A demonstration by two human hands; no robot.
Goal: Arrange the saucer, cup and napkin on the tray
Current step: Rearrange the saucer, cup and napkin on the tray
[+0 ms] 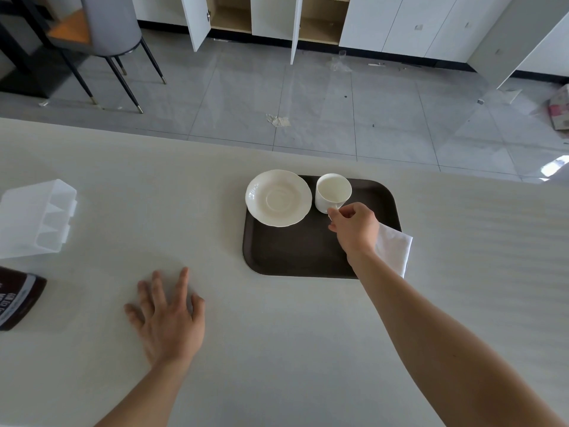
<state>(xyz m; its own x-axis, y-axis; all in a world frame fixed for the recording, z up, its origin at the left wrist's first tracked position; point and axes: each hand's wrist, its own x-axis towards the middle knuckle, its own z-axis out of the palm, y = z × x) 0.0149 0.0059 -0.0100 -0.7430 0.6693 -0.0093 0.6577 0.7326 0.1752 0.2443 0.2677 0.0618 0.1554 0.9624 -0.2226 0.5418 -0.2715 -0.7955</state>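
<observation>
A dark brown tray (295,251) lies on the white counter. A white saucer (278,197) sits on its far left corner, overhanging the rim. To the saucer's right a white cup (332,192) stands upright on the tray. My right hand (355,228) pinches the cup's handle at its near side. A folded white napkin (394,249) lies on the tray's right edge, partly hidden under my right wrist. My left hand (167,318) rests flat on the counter, fingers spread, left of the tray and holding nothing.
A clear plastic container (37,218) lies at the counter's left edge, and a dark brown labelled bottle (18,298) lies just in front of it. Beyond the counter's far edge are a grey tiled floor, a grey chair (107,32) and white cabinets with open doors.
</observation>
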